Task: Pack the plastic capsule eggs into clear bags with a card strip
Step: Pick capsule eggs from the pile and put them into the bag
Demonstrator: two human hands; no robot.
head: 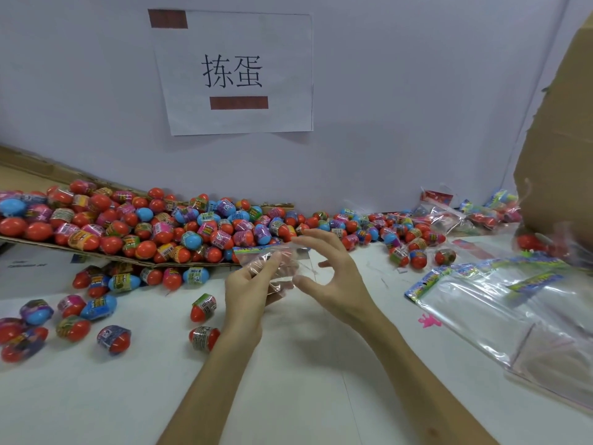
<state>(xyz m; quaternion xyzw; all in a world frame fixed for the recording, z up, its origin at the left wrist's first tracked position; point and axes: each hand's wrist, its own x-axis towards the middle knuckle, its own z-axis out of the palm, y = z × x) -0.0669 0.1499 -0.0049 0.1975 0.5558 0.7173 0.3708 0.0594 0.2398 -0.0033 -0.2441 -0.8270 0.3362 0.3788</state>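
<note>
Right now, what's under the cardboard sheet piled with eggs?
A row of capsule eggs pokes out beneath the cardboard sheet at its front edge. Whatever lies further back under it is hidden.

**Hands meet over the table's middle**

The left hand (245,289) curls fingers and thumb around a clear bag (288,268). The right hand (337,274) faces it in a loose C, index and thumb spread apart at the bag's edge.
</note>
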